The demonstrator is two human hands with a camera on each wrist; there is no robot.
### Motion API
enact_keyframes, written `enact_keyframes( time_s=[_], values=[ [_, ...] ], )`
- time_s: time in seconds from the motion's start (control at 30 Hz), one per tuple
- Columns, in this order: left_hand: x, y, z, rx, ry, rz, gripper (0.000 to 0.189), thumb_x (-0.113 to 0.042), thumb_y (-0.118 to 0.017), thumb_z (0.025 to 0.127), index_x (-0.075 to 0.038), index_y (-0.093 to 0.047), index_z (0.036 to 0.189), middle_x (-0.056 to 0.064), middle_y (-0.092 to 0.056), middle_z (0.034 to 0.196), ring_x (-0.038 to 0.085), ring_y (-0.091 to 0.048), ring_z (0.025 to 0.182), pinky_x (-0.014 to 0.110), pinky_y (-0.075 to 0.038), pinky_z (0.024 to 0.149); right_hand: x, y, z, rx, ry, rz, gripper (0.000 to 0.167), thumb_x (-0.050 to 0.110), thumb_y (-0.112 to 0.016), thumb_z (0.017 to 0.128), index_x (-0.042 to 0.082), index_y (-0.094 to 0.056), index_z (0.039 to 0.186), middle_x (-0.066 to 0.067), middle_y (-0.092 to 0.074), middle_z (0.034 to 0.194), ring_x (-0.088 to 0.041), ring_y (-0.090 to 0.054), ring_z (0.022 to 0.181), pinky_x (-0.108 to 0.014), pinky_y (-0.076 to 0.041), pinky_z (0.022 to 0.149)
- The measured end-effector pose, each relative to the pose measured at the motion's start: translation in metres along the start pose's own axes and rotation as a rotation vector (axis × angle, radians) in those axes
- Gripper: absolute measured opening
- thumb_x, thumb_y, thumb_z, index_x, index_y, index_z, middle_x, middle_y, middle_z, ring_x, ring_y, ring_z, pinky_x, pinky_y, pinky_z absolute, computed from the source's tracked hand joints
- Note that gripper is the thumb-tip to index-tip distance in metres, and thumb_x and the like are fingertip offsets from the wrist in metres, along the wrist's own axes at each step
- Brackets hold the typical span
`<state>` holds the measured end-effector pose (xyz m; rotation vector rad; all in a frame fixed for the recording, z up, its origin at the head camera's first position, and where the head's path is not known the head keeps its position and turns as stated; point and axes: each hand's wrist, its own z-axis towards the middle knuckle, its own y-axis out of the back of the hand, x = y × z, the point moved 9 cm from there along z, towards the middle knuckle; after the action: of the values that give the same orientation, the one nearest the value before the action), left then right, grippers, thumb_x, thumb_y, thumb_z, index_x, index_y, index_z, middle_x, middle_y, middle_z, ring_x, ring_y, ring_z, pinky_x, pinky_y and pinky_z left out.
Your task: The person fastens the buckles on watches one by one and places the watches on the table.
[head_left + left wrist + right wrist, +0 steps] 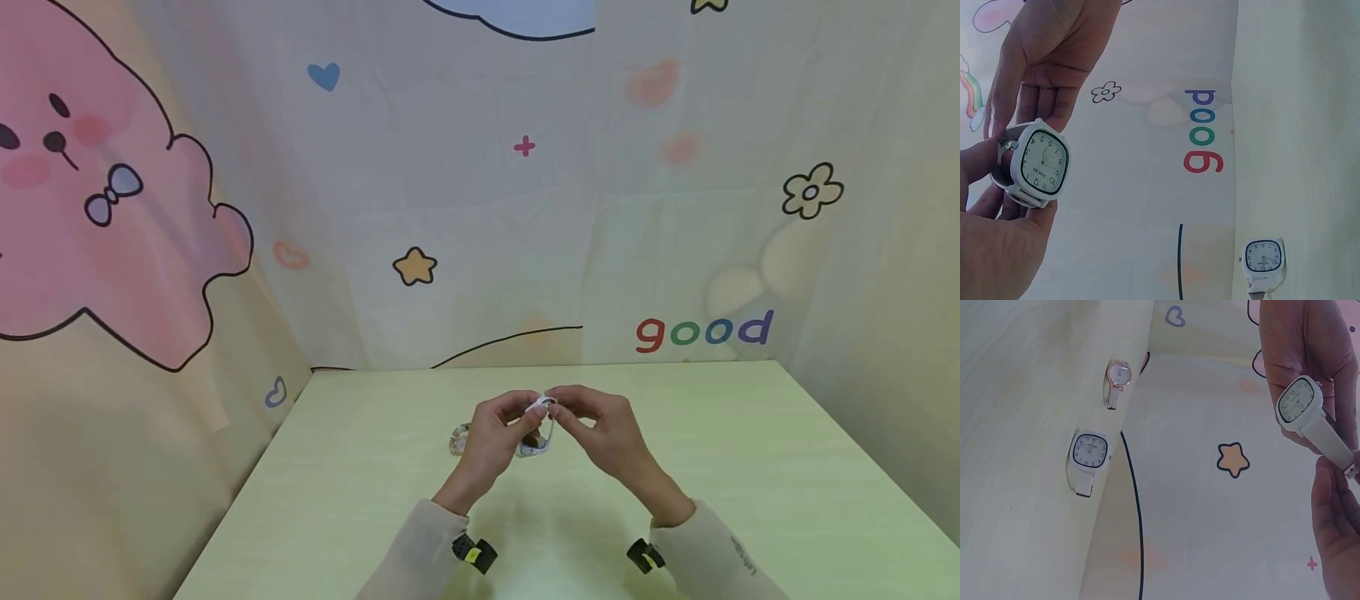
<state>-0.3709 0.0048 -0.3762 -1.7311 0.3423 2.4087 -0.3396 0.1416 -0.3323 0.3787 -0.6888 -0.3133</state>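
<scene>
Both hands hold a white wristwatch [542,403] above the table. It has a squarish dial with a black rim. In the left wrist view, fingers of the left hand [1000,250] grip the watch [1044,161] near its case and strap. The right hand [1060,50] meets it from the opposite side. The right wrist view shows the left hand [1304,344] behind the case and the right hand [1338,544] pinching the strap's buckle end, partly cut off by the frame edge. Below the hands, a similar white wristwatch [534,448] lies on the table.
A smaller watch with a rose-gold case [1120,374] lies left of the white one on the pale table [337,517]. A printed cloth [480,183] hangs behind the table's far edge and along its sides.
</scene>
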Motion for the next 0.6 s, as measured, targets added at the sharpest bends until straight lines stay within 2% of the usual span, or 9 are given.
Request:
enact_keyframes(
  time_s=[0.1, 0.2, 0.4, 0.6],
  values=[
    [-0.0001, -0.001, 0.0001, 0.004, 0.002, 0.003, 0.027, -0.027, -0.068, 0.093, -0.006, -0.07, 0.11, 0.022, -0.068, 0.108, 0.01, -0.06, 0.077, 0.02, -0.053, 0.07, 0.0034, 0.001, 0.0004, -0.011, 0.042, -0.01, 0.018, 0.006, -0.071, 0.088, 0.011, -0.074, 0.105, -0.002, -0.076, 0.097, -0.015, -0.072, 0.083, -0.021, -0.058, 0.076],
    [0.0, -0.0008, 0.0002, 0.006, 0.004, -0.003, 0.028, -0.027, -0.068, 0.093, -0.006, -0.07, 0.111, 0.022, -0.068, 0.108, 0.01, -0.06, 0.077, 0.02, -0.053, 0.071, 0.0051, 0.0013, 0.0004, -0.025, 0.05, -0.024, 0.02, 0.005, -0.072, 0.087, 0.011, -0.074, 0.106, -0.002, -0.076, 0.097, -0.015, -0.072, 0.083, -0.019, -0.057, 0.076],
    [0.0009, 0.0009, 0.0002, 0.001, 0.018, -0.03, 0.029, -0.03, -0.069, 0.093, -0.007, -0.07, 0.111, 0.008, -0.069, 0.1, 0.009, -0.06, 0.076, 0.022, -0.054, 0.072, 0.0039, 0.0021, -0.0011, -0.054, 0.03, -0.039, 0.024, 0.003, -0.074, 0.085, 0.009, -0.072, 0.108, -0.004, -0.076, 0.097, -0.015, -0.071, 0.081, -0.02, -0.057, 0.075],
    [-0.0005, 0.001, 0.0009, -0.002, 0.01, 0.001, 0.029, -0.033, -0.07, 0.091, -0.01, -0.071, 0.109, 0.004, -0.068, 0.097, 0.01, -0.06, 0.077, 0.022, -0.053, 0.074, 0.0086, 0.0053, 0.0008, -0.068, 0.102, -0.033, 0.022, -0.003, -0.074, 0.083, 0.01, -0.075, 0.101, -0.003, -0.076, 0.094, -0.018, -0.072, 0.081, -0.011, -0.053, 0.076]
  ],
)
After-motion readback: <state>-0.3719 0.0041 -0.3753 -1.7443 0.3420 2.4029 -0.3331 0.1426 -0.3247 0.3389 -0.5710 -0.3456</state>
